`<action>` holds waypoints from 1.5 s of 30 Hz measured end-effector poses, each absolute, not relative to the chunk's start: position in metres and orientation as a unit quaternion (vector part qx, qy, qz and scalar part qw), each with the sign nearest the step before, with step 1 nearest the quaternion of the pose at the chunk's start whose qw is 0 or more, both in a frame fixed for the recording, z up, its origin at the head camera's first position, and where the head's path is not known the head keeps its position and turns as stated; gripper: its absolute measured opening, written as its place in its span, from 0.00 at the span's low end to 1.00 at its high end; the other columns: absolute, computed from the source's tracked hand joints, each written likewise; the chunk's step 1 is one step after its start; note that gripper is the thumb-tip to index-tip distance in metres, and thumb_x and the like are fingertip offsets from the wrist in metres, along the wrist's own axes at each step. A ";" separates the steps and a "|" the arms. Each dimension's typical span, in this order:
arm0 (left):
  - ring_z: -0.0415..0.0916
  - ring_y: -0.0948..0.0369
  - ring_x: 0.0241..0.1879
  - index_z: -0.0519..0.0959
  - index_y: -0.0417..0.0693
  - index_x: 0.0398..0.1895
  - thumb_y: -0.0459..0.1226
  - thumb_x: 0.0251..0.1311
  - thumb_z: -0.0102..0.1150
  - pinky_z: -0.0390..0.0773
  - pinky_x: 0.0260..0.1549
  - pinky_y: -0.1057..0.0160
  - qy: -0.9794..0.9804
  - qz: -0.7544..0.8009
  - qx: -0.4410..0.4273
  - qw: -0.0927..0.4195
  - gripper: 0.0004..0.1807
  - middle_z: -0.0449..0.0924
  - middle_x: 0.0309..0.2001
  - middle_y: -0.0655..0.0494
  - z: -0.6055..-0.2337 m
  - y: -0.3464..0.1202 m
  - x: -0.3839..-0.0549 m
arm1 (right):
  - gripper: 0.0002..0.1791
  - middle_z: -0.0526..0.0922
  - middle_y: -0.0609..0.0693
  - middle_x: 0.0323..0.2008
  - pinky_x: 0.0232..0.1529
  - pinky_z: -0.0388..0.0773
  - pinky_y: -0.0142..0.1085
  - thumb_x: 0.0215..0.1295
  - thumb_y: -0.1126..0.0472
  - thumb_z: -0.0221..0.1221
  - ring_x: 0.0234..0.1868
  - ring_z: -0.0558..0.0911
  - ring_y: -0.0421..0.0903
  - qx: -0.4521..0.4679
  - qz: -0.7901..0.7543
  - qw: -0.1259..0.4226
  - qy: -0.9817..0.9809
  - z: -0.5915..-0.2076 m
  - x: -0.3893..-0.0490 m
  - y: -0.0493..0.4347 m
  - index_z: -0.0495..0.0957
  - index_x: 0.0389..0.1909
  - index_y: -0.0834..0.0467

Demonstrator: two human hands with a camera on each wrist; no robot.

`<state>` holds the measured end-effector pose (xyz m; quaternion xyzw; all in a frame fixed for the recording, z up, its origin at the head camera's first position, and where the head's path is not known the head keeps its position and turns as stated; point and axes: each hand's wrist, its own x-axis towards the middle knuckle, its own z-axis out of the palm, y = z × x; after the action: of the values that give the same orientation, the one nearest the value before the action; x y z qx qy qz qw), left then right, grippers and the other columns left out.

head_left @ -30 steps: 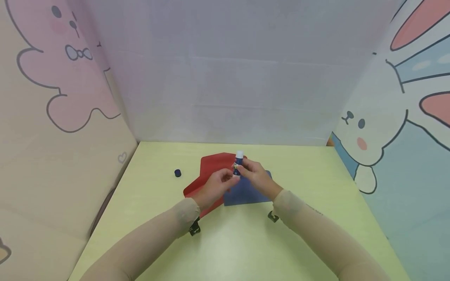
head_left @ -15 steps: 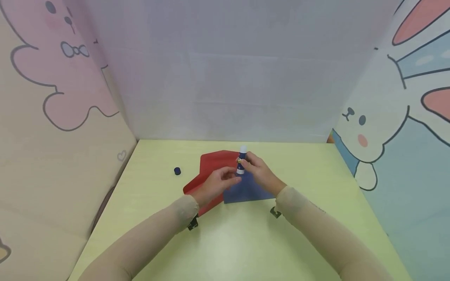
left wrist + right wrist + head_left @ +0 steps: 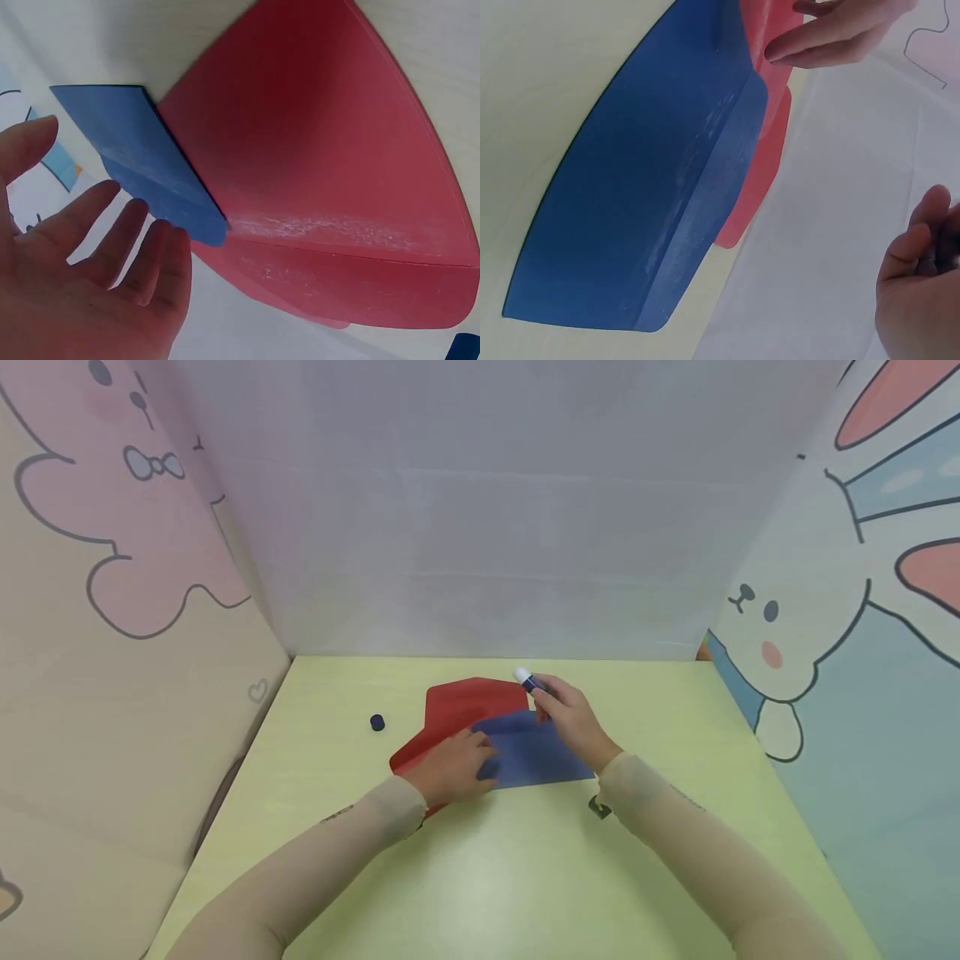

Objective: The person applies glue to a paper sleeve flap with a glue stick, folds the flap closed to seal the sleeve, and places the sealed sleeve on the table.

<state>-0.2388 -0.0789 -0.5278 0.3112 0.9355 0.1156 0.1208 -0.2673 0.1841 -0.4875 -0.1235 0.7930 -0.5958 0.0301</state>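
My right hand (image 3: 573, 720) grips a glue stick (image 3: 529, 682) with a dark blue body and a white end. It is held up and tilted, the white end toward the upper left. Below it lies a blue envelope (image 3: 540, 758), overlapping a red envelope (image 3: 467, 700) on the table. Whitish streaks run along the fold of the red envelope in the left wrist view, and fainter ones mark the blue envelope (image 3: 630, 187) in the right wrist view. My left hand (image 3: 453, 768) is spread with nothing in it, close over the blue envelope's left edge.
A small dark blue cap (image 3: 377, 723) stands on the pale yellow table (image 3: 480, 877), left of the envelopes. Cloth walls with cartoon animals enclose the table at the left and right, and a plain grey-white cloth (image 3: 487, 560) hangs behind.
The glue stick has gone from upright to tilted, moving up and right with my right hand. My left hand has moved away from it, down toward the blue envelope's left side.
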 end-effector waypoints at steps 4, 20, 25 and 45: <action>0.72 0.45 0.86 0.81 0.60 0.85 0.56 0.75 0.78 0.81 0.83 0.40 0.939 0.066 0.317 0.118 0.39 0.79 0.84 0.48 -0.531 -0.079 -0.239 | 0.21 0.86 0.58 0.39 0.42 0.78 0.36 0.89 0.54 0.65 0.36 0.83 0.48 -0.076 -0.571 0.010 0.817 -0.493 -0.272 0.187 0.81 0.73 0.57; 0.62 0.42 0.94 0.76 0.60 0.90 0.57 0.78 0.71 0.72 0.90 0.36 0.938 0.043 0.304 0.161 0.40 0.68 0.93 0.45 -0.539 -0.075 -0.235 | 0.13 0.93 0.59 0.50 0.59 0.90 0.50 0.81 0.54 0.72 0.50 0.89 0.53 -0.105 -0.374 0.057 0.920 -0.522 -0.290 0.188 0.89 0.52 0.61; 0.62 0.41 0.94 0.75 0.58 0.90 0.58 0.80 0.68 0.71 0.91 0.37 0.936 0.041 0.303 0.174 0.41 0.66 0.93 0.43 -0.540 -0.072 -0.235 | 0.12 0.93 0.57 0.44 0.51 0.85 0.44 0.82 0.56 0.73 0.42 0.83 0.49 -0.131 -0.331 0.079 0.931 -0.528 -0.294 0.181 0.89 0.50 0.62; 0.62 0.42 0.95 0.73 0.58 0.92 0.59 0.81 0.67 0.70 0.91 0.38 0.936 0.058 0.292 0.185 0.41 0.64 0.95 0.44 -0.550 -0.074 -0.238 | 0.15 0.93 0.58 0.47 0.56 0.88 0.47 0.81 0.55 0.74 0.45 0.85 0.51 -0.115 -0.296 0.114 0.942 -0.534 -0.294 0.166 0.89 0.55 0.63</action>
<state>-0.2377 -0.0737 -0.5503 0.2925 0.9365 0.0578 0.1848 -0.2941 0.1663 -0.5343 -0.1150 0.9416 -0.2956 0.1135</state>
